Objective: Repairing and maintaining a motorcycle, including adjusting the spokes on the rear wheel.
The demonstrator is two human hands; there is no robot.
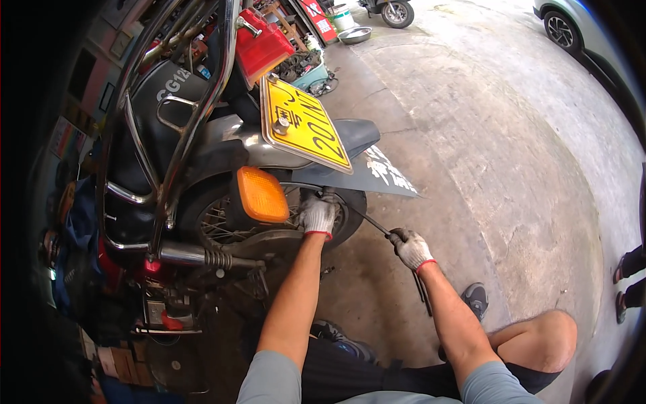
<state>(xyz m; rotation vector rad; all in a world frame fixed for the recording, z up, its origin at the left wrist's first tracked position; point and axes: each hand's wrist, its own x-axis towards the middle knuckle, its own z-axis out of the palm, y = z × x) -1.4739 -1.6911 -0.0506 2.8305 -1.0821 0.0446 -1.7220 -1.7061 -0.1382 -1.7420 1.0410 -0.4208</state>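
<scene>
The rear wheel (354, 221) of a motorcycle stands in front of me, its tyre and spokes partly covered by the mudguard and an orange indicator lamp (262, 195). My left hand (317, 214), in a white glove with a red cuff, is closed at the wheel's upper side. Its fingers are partly hidden, and what they grip I cannot make out. To its right, my gloved right hand (412, 248) is wrapped round the end of a thin dark tyre lever (372, 221). The lever slants up and left to the tyre's edge.
A yellow plate (303, 124) and a dark mud flap (380, 174) overhang the wheel. Chrome rack bars (195, 135) rise at left. Dark rods (422, 293) lie on the concrete below my right hand. A metal basin (355, 35) and a car (595, 34) stand farther off.
</scene>
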